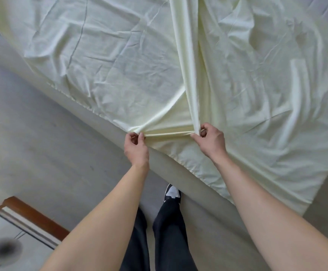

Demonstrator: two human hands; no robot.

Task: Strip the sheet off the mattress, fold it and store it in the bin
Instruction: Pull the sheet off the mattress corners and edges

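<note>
Your left hand [136, 146] and right hand [210, 140] each pinch the sheet [120, 75] hem at frame center, stretched taut between them. Sheet lies crumpled across the mattress [92, 122], filling the upper frame.

Pale yellow sheet [120, 65]: wrinkled, spread loosely over the grey mattress [42, 90], near edge gathered into a taut band, 1 long fold running upward.
</note>
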